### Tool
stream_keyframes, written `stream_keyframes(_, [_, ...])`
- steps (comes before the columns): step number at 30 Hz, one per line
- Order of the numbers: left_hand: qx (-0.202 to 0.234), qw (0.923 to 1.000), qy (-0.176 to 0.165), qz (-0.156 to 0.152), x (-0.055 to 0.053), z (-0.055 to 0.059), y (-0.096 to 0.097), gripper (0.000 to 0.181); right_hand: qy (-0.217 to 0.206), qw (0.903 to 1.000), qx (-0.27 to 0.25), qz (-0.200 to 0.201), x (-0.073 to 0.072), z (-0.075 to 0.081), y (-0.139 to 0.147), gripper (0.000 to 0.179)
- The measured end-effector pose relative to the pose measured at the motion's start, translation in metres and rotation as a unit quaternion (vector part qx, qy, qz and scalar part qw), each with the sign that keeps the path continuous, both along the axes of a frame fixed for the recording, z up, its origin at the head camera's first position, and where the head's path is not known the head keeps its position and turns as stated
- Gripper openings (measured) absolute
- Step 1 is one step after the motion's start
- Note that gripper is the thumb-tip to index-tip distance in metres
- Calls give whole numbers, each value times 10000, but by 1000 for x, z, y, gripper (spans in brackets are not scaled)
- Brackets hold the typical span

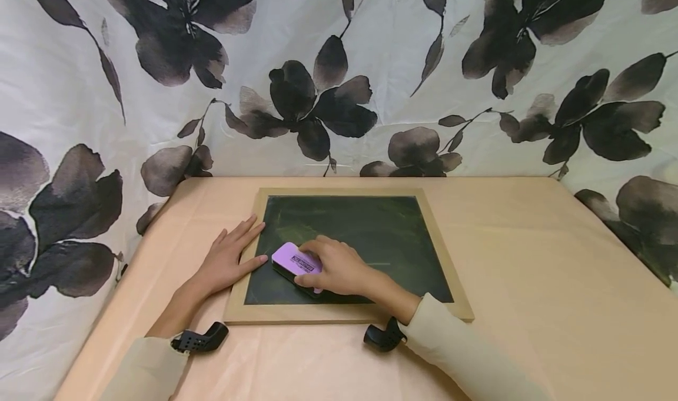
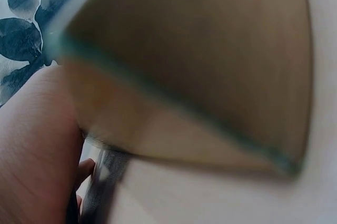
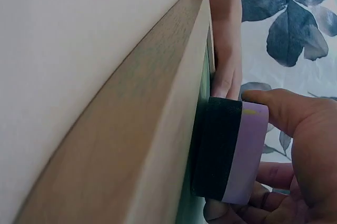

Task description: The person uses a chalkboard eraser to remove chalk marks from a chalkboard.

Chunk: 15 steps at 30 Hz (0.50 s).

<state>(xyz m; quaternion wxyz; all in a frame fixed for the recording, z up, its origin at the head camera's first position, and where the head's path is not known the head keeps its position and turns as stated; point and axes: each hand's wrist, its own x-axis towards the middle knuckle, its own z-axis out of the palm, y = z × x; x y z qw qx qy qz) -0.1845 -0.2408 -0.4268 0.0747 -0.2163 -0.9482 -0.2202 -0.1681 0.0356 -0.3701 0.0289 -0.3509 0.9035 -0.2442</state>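
Wiping step looks underway: right hand [image 1: 339, 268] grips purple-backed eraser [image 1: 294, 261], its dark felt face down on the lower left part of the chalkboard [image 1: 381, 236], while left hand [image 1: 229, 254] lies flat with straight fingers on the wooden frame [image 1: 249, 254], pinning it. Next move likely calls for even pressure across the slate, where faint chalk smears remain, with the frame kept from sliding. Board lies on a peach-covered table [image 1: 529, 259]; a white cloth with dark flowers [image 1: 328, 95] hangs behind and at both sides.
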Motion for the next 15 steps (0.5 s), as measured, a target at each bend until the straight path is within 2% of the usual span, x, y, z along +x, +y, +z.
stream_keyframes(8, [23, 10000, -26, 14, 1, 0, 1, 74, 280, 9990, 333, 43, 6, 0, 12, 54])
stream_keyframes(15, [-30, 10000, -16, 17, 2, 1, 0, 75, 766, 9945, 529, -483, 5, -5, 39, 53])
